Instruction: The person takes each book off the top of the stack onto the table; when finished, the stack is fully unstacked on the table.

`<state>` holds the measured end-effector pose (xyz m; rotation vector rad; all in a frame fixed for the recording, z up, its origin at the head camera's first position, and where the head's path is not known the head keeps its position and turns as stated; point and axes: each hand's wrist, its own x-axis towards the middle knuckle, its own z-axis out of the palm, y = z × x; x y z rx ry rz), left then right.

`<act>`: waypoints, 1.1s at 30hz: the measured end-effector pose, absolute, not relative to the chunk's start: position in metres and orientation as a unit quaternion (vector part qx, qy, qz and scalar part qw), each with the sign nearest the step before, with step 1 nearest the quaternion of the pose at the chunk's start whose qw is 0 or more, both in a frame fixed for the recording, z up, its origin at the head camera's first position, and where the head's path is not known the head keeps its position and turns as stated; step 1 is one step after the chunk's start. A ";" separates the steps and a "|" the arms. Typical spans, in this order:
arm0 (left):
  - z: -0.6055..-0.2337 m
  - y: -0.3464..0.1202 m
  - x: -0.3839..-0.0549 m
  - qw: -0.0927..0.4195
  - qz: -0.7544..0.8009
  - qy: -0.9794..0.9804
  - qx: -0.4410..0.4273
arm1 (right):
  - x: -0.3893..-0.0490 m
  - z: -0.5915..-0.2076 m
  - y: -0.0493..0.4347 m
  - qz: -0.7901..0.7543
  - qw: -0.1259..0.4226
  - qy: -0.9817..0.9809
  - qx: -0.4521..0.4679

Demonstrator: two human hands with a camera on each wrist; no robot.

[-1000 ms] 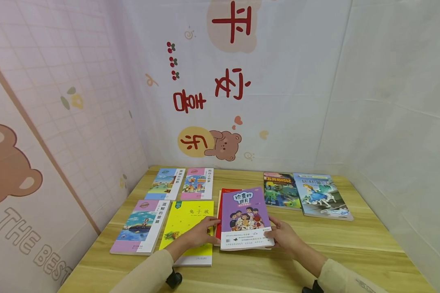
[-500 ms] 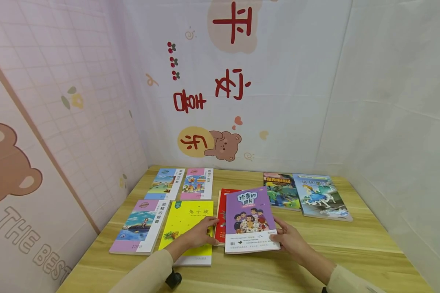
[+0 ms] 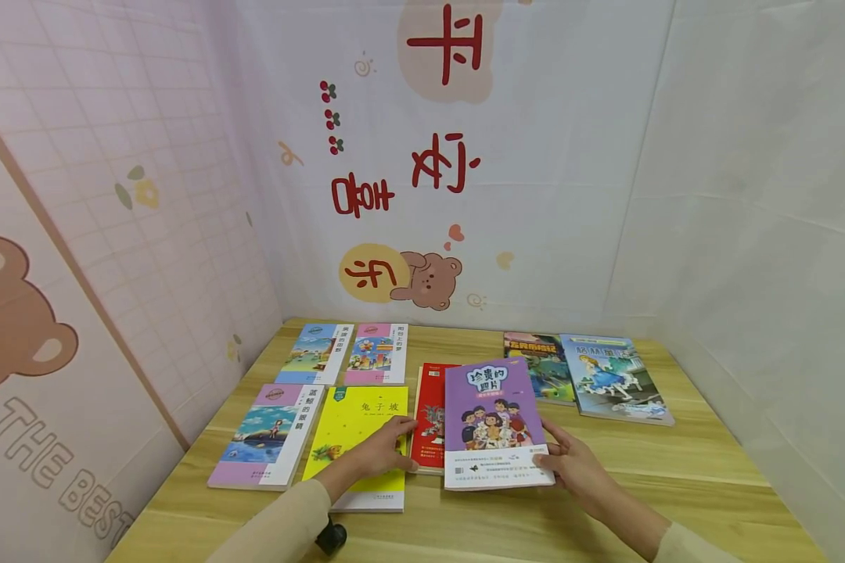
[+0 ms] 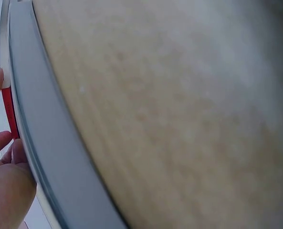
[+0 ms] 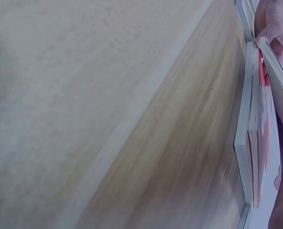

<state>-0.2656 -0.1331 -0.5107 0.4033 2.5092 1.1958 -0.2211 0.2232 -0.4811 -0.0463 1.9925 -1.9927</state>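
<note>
My right hand [image 3: 577,473] grips the lower right edge of a purple paperback book [image 3: 493,414] with cartoon children and a white lower band. In the right wrist view the purple book [image 5: 279,83] is tilted, raised on one side above a stack of books. Red-covered book [image 3: 429,426] lies on that stack, its right part hidden beneath the purple one. My left hand [image 3: 383,452] reaches across a yellow book [image 3: 338,438], its fingertips touching the red book's left edge. In the left wrist view, the left hand [image 4: 10,181] is partly cut off beside a red edge [image 4: 10,112].
On the wooden table [image 3: 641,485], a blue-pink book [image 3: 267,438], a blue book [image 3: 313,356] and a pink book [image 3: 376,356] lie at left. A green-dark book [image 3: 542,363] and a pale blue book [image 3: 616,379] lie back right. Cloth walls [image 3: 549,156] stand behind and beside.
My right hand has drawn the purple book to the right and slightly nearer, uncovering more of the red book. The left hand stays in nearly the same spot.
</note>
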 end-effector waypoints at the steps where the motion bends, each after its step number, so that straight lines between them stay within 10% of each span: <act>1: -0.511 -0.133 -0.266 0.166 0.419 0.881 0.142 | -0.220 -0.481 0.225 -0.696 0.159 0.700 -0.012; 33: -0.511 -0.133 -0.266 0.168 0.433 0.876 0.132 | -0.189 -0.476 0.312 -0.670 0.161 0.722 0.061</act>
